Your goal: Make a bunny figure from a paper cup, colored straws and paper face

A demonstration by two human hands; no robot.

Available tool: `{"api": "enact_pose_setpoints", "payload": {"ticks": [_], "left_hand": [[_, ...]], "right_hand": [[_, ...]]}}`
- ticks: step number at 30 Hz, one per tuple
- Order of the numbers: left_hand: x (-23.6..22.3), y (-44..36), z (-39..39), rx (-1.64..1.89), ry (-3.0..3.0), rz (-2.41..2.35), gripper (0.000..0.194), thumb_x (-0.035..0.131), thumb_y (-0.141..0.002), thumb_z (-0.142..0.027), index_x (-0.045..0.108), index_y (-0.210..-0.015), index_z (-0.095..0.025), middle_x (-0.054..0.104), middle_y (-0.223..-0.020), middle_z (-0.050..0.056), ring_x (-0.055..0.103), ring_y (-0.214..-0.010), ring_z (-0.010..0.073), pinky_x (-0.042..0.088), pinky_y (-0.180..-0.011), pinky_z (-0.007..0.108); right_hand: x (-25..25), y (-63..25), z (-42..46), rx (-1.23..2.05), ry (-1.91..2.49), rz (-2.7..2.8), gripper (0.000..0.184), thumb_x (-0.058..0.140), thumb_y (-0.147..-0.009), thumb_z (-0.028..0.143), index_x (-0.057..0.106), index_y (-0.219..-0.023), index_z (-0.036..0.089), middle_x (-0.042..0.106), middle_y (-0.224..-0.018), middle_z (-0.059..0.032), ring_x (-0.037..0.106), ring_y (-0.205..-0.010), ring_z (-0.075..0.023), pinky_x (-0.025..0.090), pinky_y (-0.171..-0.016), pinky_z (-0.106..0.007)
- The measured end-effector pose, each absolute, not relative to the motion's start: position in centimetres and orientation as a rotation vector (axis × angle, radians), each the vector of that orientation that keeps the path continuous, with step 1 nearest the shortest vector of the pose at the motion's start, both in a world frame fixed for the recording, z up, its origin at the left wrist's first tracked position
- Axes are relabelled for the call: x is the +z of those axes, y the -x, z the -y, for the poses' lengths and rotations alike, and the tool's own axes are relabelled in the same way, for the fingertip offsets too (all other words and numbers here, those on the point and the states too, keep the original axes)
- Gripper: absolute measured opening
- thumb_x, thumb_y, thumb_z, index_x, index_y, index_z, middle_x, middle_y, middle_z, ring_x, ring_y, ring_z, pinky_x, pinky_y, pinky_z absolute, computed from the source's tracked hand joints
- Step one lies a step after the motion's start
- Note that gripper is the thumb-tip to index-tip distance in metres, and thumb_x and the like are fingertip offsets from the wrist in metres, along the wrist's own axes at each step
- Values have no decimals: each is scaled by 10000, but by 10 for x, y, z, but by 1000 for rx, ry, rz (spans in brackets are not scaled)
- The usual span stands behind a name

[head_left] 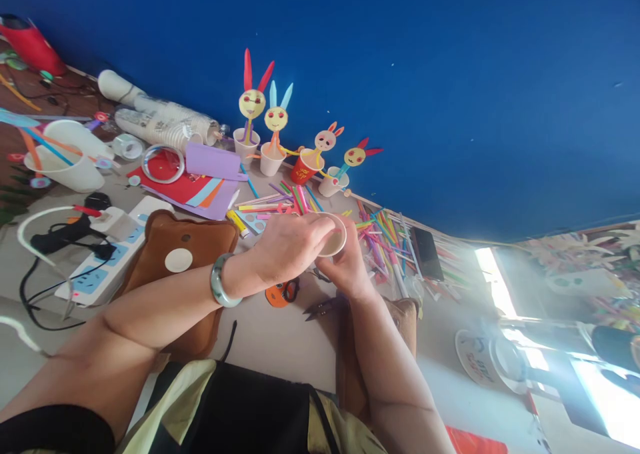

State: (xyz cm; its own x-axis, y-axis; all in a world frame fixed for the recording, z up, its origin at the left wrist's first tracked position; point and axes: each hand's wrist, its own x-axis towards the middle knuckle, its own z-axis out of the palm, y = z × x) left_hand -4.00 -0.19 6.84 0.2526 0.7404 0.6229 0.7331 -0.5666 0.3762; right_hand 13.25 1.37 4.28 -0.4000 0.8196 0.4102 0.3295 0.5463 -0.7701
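Note:
A paper cup (336,241) is tilted between my two hands above the middle of the table, its round opening turned up toward me. My left hand (287,247), with a green bangle at the wrist, reaches its fingers to the rim and partly into the opening. Around the cup's far right side curl the fingers of my right hand (350,271), holding it. Whether the left fingers pinch anything inside the cup is hidden. Below the hands lie scissors (320,309) and a flat orange piece (277,295).
Several cups with rabbit-faced figures, one a red cup (306,169), line the blue wall. Coloured sticks (383,237) scatter beyond my hands. At left are a power strip (107,254), a brown cushion (175,287), coloured paper (213,197) and stacked paper cups (150,124). A phone (426,253) lies right.

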Motion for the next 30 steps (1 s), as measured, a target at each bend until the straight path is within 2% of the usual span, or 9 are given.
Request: {"api": "enact_pose_setpoints", "payload": {"ticks": [9,17,21,24,27,30], "left_hand": [[71,40,3,1203,-2423,-1452,103,610,-932,-184,703,-962,-216,784,-825,5,706,-664,165,384,-551,284],[63,40,-4,1302,-2453,-1322,104,601,-929,-151,683,-949,-211,785,-910,-10,685,-665,140,414,-561,274],[63,42,-8,1401,-2454,-1228,141,616,-925,-128,675,-1029,-201,792,-1000,22,737,-802,150,505,-643,252],[65,43,-9,1516,-2429,-1111,234,593,-937,-112,650,-1148,-196,773,-1142,57,747,-986,163,579,-801,266],[66,45,-11,1565,-2442,-1033,282,560,-952,-104,626,-1211,-195,737,-1241,81,716,-1119,174,588,-931,305],[65,47,-12,1552,-2562,-1147,205,565,-967,-139,656,-1141,-197,745,-1211,72,738,-1024,177,588,-857,297]], "right_hand": [[42,-132,-11,589,975,2075,622,701,-780,202,484,-1358,274,630,-1313,-100,586,-1286,-289,500,-1091,-488],[44,-134,-12,532,973,2084,642,679,-770,156,510,-1380,267,620,-1375,-112,599,-1283,-292,494,-1097,-498],[45,-132,-12,522,1008,1994,616,664,-765,149,539,-1356,268,651,-1332,-92,630,-1223,-274,523,-1050,-463],[45,-132,-14,514,1016,1948,570,654,-768,160,564,-1323,257,674,-1275,-82,650,-1170,-264,550,-1007,-450],[45,-133,-15,511,1021,1917,536,661,-788,188,572,-1313,244,677,-1249,-87,654,-1148,-268,559,-990,-457],[45,-134,-16,505,1022,1911,580,655,-775,166,553,-1341,239,664,-1273,-93,647,-1159,-271,551,-1005,-461]]}}
